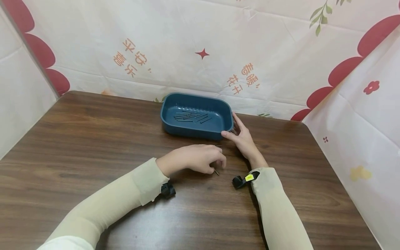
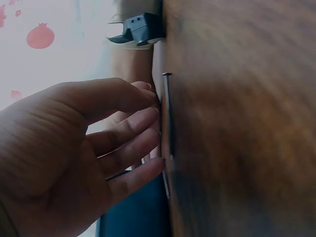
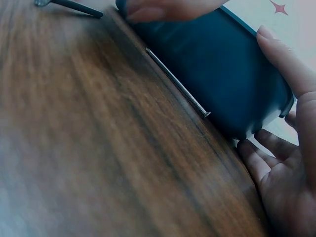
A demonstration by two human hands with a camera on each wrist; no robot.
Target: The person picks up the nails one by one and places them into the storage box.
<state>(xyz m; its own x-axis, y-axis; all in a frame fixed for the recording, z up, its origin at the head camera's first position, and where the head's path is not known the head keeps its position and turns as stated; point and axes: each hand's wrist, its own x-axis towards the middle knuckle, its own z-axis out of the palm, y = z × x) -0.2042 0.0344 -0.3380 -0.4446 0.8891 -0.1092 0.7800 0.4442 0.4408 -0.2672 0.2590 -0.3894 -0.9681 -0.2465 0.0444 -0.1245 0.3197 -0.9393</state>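
Observation:
A dark blue rectangular plastic box stands at the back of the table with several nails lying inside. My right hand holds the box's right end, thumb at its front corner and fingers round the end wall. My left hand hovers low over the table in front of the box, its fingers loosely bent. Beside those fingers lies a loose nail, partly hidden under the hand in the head view. Another nail lies on the wood along the box's front.
The brown wooden table reaches back to a printed white cloth, which also hangs at both sides. A black wrist camera sits on the right sleeve, and another wrist camera on the left.

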